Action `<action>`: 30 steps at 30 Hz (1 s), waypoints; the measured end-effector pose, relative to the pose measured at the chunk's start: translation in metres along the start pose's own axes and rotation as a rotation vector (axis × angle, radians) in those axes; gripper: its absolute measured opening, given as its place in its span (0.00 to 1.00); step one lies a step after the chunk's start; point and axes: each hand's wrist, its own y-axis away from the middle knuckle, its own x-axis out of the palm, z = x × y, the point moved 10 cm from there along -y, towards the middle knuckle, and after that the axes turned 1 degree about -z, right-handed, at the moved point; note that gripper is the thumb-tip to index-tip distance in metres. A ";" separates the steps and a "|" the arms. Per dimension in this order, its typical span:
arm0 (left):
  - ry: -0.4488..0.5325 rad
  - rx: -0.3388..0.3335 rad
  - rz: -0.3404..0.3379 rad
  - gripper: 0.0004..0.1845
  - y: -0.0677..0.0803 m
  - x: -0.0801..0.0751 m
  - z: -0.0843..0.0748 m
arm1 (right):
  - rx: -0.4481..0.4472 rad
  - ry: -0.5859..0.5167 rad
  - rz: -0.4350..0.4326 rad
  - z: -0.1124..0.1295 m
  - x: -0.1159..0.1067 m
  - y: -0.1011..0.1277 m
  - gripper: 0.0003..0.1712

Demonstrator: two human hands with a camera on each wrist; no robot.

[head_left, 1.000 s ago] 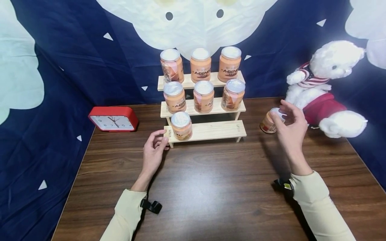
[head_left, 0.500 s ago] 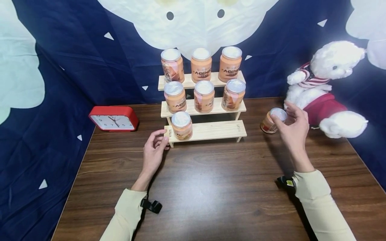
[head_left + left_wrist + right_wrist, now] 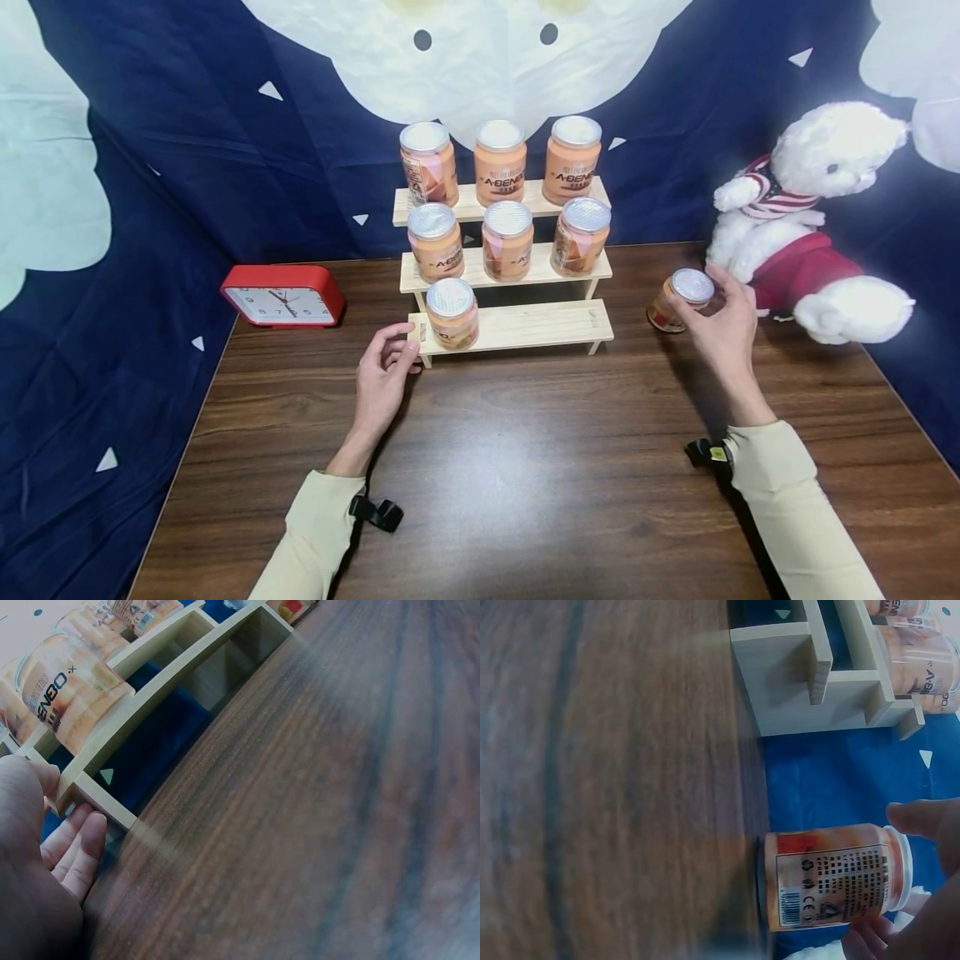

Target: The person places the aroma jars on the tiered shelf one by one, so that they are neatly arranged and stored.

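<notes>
The right hand [image 3: 720, 327] curls round the silver-lidded orange jar [image 3: 678, 300] on the dark wooden surface [image 3: 540, 467] — likely rigid, smooth, best gripped mid-body — while the left hand [image 3: 382, 379] rests loosely curled, empty, at the stepped pale wooden rack [image 3: 525, 327].

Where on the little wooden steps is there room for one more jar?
The bottom step is bare from the single jar at its left end to its right end. The middle and top steps are full, three jars each. The table between the two hands is bare too. It is crowded by the teddy.
</notes>
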 end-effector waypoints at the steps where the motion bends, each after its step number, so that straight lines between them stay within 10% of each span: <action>1: 0.000 -0.001 0.000 0.16 0.000 0.000 0.000 | -0.001 0.004 0.002 -0.001 0.000 0.000 0.42; 30: -0.016 -0.002 0.001 0.16 0.001 0.000 -0.001 | 0.034 -0.062 0.004 -0.009 0.006 0.002 0.33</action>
